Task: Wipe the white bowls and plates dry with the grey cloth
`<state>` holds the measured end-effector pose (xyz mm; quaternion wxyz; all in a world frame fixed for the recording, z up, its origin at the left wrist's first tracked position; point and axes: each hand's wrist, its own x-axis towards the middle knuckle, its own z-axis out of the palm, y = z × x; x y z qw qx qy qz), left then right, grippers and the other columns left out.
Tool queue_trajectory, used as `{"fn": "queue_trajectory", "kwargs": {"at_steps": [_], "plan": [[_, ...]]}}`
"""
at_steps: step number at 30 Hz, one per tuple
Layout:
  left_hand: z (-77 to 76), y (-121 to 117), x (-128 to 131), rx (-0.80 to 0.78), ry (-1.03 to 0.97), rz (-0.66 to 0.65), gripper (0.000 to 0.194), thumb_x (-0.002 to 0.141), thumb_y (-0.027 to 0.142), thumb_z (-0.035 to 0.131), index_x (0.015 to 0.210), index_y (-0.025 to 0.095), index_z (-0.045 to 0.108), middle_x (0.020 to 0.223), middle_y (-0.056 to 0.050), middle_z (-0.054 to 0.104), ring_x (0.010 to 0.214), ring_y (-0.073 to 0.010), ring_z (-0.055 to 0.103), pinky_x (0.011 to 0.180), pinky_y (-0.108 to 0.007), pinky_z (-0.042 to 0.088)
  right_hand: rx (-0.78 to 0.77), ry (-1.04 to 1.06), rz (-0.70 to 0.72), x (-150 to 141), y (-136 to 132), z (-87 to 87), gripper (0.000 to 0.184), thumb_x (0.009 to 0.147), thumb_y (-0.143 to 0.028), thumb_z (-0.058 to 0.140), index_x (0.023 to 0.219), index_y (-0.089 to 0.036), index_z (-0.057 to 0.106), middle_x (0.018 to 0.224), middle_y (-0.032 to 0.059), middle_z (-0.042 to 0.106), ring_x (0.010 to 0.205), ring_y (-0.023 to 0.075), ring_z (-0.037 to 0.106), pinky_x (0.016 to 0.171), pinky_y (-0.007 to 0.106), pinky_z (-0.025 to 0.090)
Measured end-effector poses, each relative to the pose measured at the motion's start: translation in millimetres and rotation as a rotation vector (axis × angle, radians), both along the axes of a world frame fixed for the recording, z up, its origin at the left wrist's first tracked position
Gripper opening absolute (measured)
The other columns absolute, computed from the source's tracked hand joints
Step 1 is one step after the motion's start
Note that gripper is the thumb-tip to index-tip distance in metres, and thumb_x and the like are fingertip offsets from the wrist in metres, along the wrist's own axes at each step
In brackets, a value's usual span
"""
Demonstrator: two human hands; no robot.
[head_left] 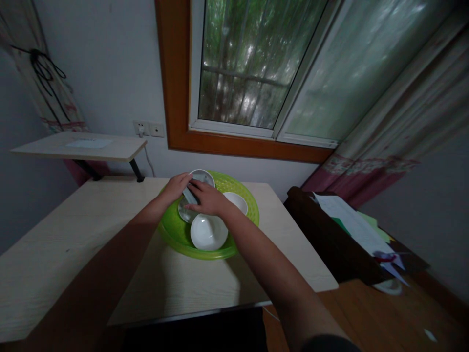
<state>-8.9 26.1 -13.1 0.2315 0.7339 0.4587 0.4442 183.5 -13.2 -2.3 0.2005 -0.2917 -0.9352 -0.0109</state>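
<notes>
A green plastic basin sits at the far middle of a pale wooden table. Inside it lie a white bowl at the front, another white bowl at the right and a grey-rimmed plate tilted at the back. My left hand curls over the plate's left edge. My right hand lies on top of the plate, fingers pressed on a grey cloth-like thing between both hands. What that grey thing is I cannot make out.
A raised side shelf with a sheet of paper stands at the back left. A dark cabinet with papers on top stands to the right of the table. A window and curtain are behind; wall sockets sit under the sill.
</notes>
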Motion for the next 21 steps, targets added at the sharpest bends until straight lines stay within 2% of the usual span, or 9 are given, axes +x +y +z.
{"fn": "queue_trajectory", "kwargs": {"at_steps": [3, 6, 10, 13, 16, 19, 21], "plan": [[3.4, -3.2, 1.5, -0.033, 0.002, -0.021, 0.043, 0.091, 0.052, 0.038, 0.092, 0.019, 0.065, 0.104, -0.008, 0.071, 0.103, -0.0221, 0.062, 0.099, -0.033, 0.045, 0.045, -0.024, -0.126, 2.4, -4.6, 5.7, 0.082, 0.085, -0.061, 0.063, 0.147, -0.011, 0.043, 0.154, 0.0202, 0.038, 0.138, 0.0335, 0.042, 0.116, 0.050, 0.033], [7.6, -7.5, 1.8, -0.038, -0.011, 0.027, 0.046, 0.092, 0.054, 0.037, 0.094, 0.018, 0.066, 0.105, -0.008, 0.072, 0.102, -0.0224, 0.062, 0.097, -0.033, 0.046, 0.076, -0.049, -0.249, 1.3, -11.6, 13.9, 0.078, 0.086, -0.064, 0.061, 0.140, -0.010, 0.051, 0.147, 0.0204, 0.046, 0.130, 0.0335, 0.049, 0.111, 0.047, 0.039], [10.1, -9.7, 0.6, -0.056, -0.048, 0.119, 0.049, 0.091, 0.056, 0.038, 0.099, 0.018, 0.067, 0.108, -0.008, 0.072, 0.100, -0.0222, 0.062, 0.096, -0.033, 0.047, 0.057, -0.143, -0.345, -3.7, -17.3, 22.1, 0.063, 0.088, -0.066, 0.056, 0.115, -0.011, 0.069, 0.117, 0.0190, 0.065, 0.111, 0.0315, 0.060, 0.097, 0.043, 0.049], [9.3, -9.0, 0.1, -0.077, -0.075, 0.134, 0.049, 0.089, 0.057, 0.040, 0.098, 0.017, 0.067, 0.108, -0.008, 0.072, 0.100, -0.0224, 0.062, 0.096, -0.033, 0.047, 0.045, -0.188, -0.296, -5.4, -16.8, 23.1, 0.053, 0.091, -0.062, 0.054, 0.103, -0.014, 0.072, 0.104, 0.0159, 0.068, 0.102, 0.0296, 0.063, 0.088, 0.040, 0.051], [7.7, -7.8, -0.2, -0.076, -0.111, 0.094, 0.047, 0.088, 0.057, 0.042, 0.095, 0.016, 0.066, 0.108, -0.009, 0.072, 0.100, -0.0225, 0.062, 0.097, -0.033, 0.047, 0.016, -0.170, -0.184, -4.2, -13.3, 20.1, 0.040, 0.093, -0.051, 0.057, 0.104, -0.015, 0.070, 0.103, 0.0129, 0.069, 0.098, 0.0264, 0.064, 0.086, 0.036, 0.051], [5.6, -4.8, -1.4, -0.075, -0.130, 0.084, 0.047, 0.087, 0.057, 0.042, 0.092, 0.017, 0.064, 0.106, -0.009, 0.071, 0.099, -0.0227, 0.062, 0.097, -0.033, 0.047, -0.032, -0.082, -0.050, -2.8, -8.7, 14.8, 0.031, 0.091, -0.035, 0.062, 0.116, -0.016, 0.065, 0.114, 0.0103, 0.068, 0.108, 0.0228, 0.062, 0.094, 0.033, 0.048], [3.7, -1.3, -2.3, -0.080, -0.123, 0.080, 0.046, 0.087, 0.058, 0.041, 0.088, 0.017, 0.063, 0.102, -0.009, 0.071, 0.095, -0.0226, 0.062, 0.095, -0.034, 0.048, -0.045, -0.010, 0.016, -2.8, -6.4, 10.6, 0.043, 0.088, -0.027, 0.064, 0.129, -0.016, 0.058, 0.129, 0.0110, 0.063, 0.120, 0.0219, 0.057, 0.102, 0.032, 0.045]]}}
